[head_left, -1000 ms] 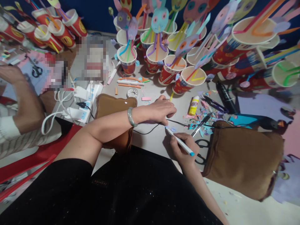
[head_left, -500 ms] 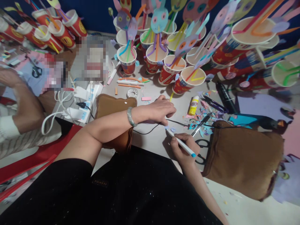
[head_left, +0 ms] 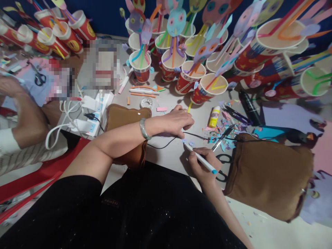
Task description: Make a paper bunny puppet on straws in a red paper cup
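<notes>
My right hand (head_left: pixel 204 162) grips a white felt-tip pen (head_left: pixel 202 161) with a blue end, its tip toward the tabletop. By that tip lie tiny pale purple paper pieces (head_left: pixel 191 143). My left hand (head_left: pixel 178 121) rests palm down on the table just beyond, thumb apart from the bent fingers. Some purple shows beneath its wrist, mostly hidden. A yellow straw end (head_left: pixel 190 106) pokes out beside its fingers. Black-handled scissors (head_left: pixel 223 159) lie right of my right hand, partly covered. A thin black cord (head_left: pixel 194 135) runs between my hands.
Red paper cups (head_left: pixel 141 69) with straws and paper animal faces crowd the back. A glue stick (head_left: pixel 214 117) stands near paper scraps (head_left: pixel 223 133). Brown cushions (head_left: pixel 269 180) lie on both sides. A power strip (head_left: pixel 100 114) and another person's arm (head_left: pixel 28 107) are at left.
Almost nothing differs. My left hand has shifted very slightly to the left; the pen in my right hand stays in place.
</notes>
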Tool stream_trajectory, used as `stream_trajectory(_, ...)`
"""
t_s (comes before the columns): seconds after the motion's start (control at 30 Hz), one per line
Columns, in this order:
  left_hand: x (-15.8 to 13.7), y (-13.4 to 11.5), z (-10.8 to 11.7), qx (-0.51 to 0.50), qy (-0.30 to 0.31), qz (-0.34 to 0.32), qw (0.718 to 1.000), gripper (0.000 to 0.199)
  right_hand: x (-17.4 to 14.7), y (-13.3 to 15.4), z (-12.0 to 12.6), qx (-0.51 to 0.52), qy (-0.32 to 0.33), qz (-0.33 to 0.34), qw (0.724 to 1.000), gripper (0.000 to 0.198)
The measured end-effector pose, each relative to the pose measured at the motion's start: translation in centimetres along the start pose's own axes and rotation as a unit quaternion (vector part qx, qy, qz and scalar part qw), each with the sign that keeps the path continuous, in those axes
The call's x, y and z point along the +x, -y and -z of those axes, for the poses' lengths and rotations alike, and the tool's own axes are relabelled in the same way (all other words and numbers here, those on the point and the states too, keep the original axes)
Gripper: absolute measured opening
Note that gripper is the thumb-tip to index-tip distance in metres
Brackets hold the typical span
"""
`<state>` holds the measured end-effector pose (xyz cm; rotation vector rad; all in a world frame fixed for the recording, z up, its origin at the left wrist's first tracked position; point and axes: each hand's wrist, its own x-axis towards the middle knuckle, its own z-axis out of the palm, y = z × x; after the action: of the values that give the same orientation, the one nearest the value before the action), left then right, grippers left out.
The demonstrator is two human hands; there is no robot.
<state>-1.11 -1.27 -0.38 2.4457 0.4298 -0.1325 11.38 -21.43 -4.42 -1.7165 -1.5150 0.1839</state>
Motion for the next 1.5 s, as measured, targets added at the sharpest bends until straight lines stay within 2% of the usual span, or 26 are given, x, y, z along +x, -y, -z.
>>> stream_trajectory(0.9, -0.09, -0.07, -0.09, 0.012, 0.0, 0.0, 1.0, 0.016, 0.01, 0.07, 0.15, -0.005, -0.004, 0.009, 1.0, 0.007)
stream_trajectory(1.17, -0.2, -0.01, -0.14, 0.004, 0.009, -0.002, 1.0, 0.02, -0.08, 0.1, 0.1, -0.008, -0.003, 0.002, 1.0, 0.007)
stream_trajectory(1.5, -0.11, -0.34, -0.57, 0.025, 0.01, 0.017, 0.999, 0.02, -0.04, 0.02, 0.13, 0.005, -0.001, 0.025, 1.0, 0.006)
